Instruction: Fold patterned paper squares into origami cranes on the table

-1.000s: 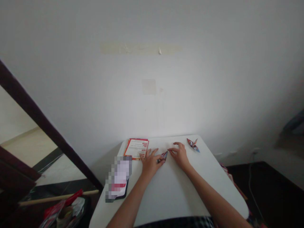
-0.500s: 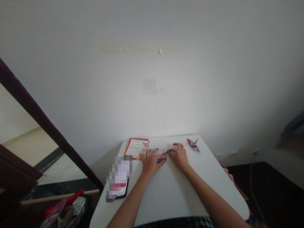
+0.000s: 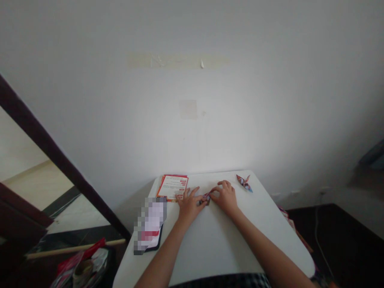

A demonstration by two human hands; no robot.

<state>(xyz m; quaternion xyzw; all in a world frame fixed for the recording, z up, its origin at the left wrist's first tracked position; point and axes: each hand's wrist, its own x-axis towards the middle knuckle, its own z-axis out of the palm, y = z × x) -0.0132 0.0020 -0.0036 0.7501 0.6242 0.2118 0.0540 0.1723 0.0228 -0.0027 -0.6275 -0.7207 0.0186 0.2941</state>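
Observation:
A small piece of folded, printed paper (image 3: 207, 198) lies on the white table between my hands. My left hand (image 3: 190, 203) presses its left side with thumb and fingertip, the other fingers spread out over the table and the edge of the printed sheets. With thumb and index finger, my right hand (image 3: 225, 197) pinches the paper's upper right edge. Part of the paper is hidden by my fingers. Off to the right, near the far edge, sits a folded paper crane (image 3: 245, 184) with pointed tips, in similar reddish and blue print.
A stack of printed sheets (image 3: 172, 187) lies at the table's (image 3: 216, 248) far left corner. Nearer on the left is a phone (image 3: 150, 228), its screen blurred out. A bag-lined bin (image 3: 87, 268) with rubbish stands on the floor at left. The wall (image 3: 192, 140) rises behind the table.
The pinched edge of the paper has been folded over toward the left, and my right fingers have shifted slightly left with it. My left hand stays in place.

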